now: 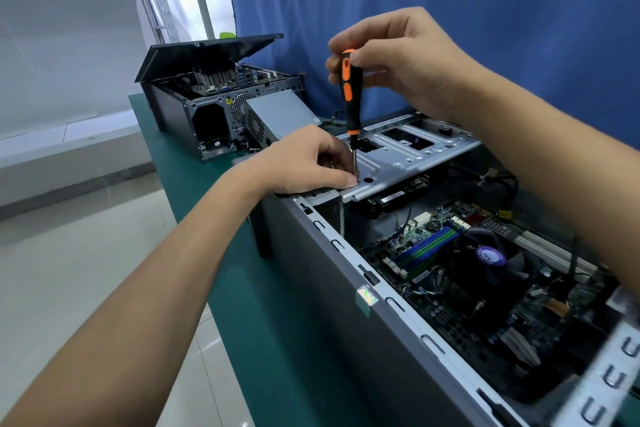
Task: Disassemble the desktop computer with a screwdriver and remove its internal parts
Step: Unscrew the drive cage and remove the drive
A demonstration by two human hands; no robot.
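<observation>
The right hand [391, 59] grips the upright screwdriver [350, 94] over the drive cage [408, 152] of the desktop computer [346, 315] lying on the counter [204, 191]. The left hand [304, 163] pinches its shaft. Keeping it vertical should stop slipping.

bright, even indoor light, soft shadows, wide-angle bending at edges, blur at lower right corner

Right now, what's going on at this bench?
A person is taking apart an open desktop computer. Their right hand grips the handle of an orange-and-black screwdriver held upright, while the left hand pinches its shaft near the tip on the metal drive cage. The motherboard is still inside; a second opened computer sits behind.
</observation>
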